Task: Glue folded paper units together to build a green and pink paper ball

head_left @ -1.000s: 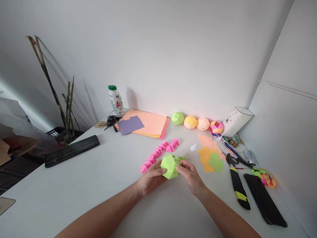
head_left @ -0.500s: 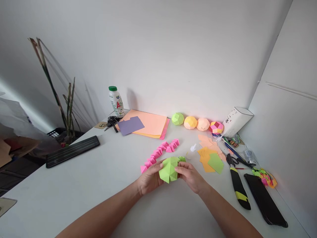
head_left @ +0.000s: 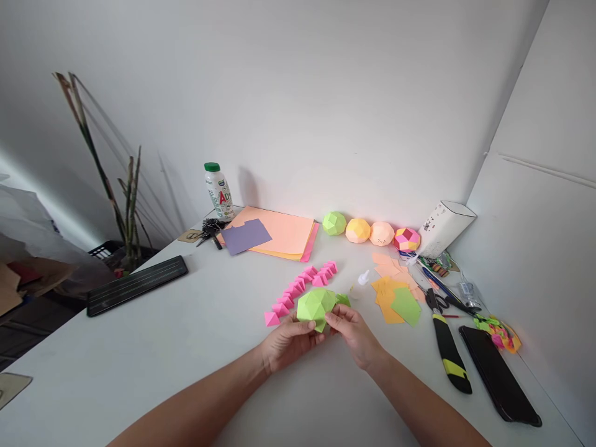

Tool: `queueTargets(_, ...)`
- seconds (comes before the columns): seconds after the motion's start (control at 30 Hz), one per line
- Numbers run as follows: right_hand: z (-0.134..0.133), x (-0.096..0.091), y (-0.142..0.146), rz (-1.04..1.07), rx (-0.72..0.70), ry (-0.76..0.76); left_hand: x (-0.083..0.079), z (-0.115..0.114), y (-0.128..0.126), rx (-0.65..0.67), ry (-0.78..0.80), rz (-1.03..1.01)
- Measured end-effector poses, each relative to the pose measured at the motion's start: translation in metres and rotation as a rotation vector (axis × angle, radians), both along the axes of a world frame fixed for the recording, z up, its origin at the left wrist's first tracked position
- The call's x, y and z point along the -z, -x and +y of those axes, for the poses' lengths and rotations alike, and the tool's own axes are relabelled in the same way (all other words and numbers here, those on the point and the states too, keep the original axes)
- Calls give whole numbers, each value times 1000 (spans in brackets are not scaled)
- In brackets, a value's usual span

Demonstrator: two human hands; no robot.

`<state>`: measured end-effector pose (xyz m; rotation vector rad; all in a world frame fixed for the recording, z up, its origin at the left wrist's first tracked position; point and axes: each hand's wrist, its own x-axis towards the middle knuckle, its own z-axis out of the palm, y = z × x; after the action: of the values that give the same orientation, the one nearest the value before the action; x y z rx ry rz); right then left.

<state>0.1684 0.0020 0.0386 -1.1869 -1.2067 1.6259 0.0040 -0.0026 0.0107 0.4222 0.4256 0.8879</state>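
A light-green faceted paper ball is held over the near middle of the table. My left hand grips it from the lower left, thumb on its front face. From the right, my right hand pinches the ball's lower right edge between thumb and fingers. Behind the right fingers shows another light-green paper piece, partly hidden. Just beyond the ball, folded pink paper pieces lie in a slanting row.
Finished paper balls line the wall. Loose orange sheets, a small white glue bottle, a utility knife and a black phone lie to the right. Coloured sheets and a white bottle stand at the back left.
The green ball has been turned and raised slightly away from me, showing other facets. My left thumb has shifted down to its lower front. The right hand keeps its pinch.
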Motion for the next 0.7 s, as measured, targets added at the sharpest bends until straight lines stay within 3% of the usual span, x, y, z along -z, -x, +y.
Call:
queueTargets(0.2,-2,3,0,66,2,34,-1,-6,-3,17,27,-46)
queueTargets(0.5,-4,-4,3,-108,-32,-49,2,-3,-3,-46,61,33)
queueTargets(0.57,0,-11,-6,-219,-102,-33,1,-1,-2,-78,99,45)
queueTargets(0.63,6,-21,-21,-457,-200,-48,0,0,-2,-96,130,47)
queueTargets(0.7,12,-30,-39,-718,-180,-142,-1,0,-1,-87,130,40)
